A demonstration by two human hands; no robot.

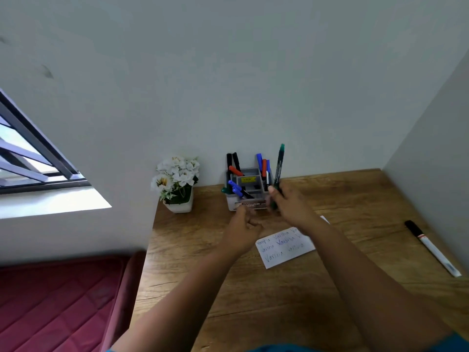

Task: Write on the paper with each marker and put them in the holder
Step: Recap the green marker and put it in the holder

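Two bare forearms reach from the near edge of the desk [355,199] toward its far edge. Near the middle of the desk lies one sheet of paper [284,252], white, with several short handwritten words in blue, green and a fainter ink; the right forearm crosses over its far right corner. Toward the right edge, well apart from the paper, one black marker [431,247] with a white barrel lies flat, its black cap pointing to the far side.

Beyond the paper, the left hand [243,229] hovers just in front of the holder with its fingers loosely curled and nothing in them. Beside it, the right hand [289,204] grips one green marker [279,171] by its lower part, upright and slightly tilted, at the right side of the holder [247,196].

That one holder, grey and white with several compartments, stands at the far edge against the wall [253,85]. About nine markers show in it: two black at the far left, two red, roughly four blue, and one green cap at its left; where they overlap the count is unsure. Left of it, at the far left corner, stands one white pot of white flowers [177,184].

Wood grain covers the desk, which sits in a corner of pale walls. One barred window [30,148] opens on the left wall, and below it lies a red quilted mattress [58,306].
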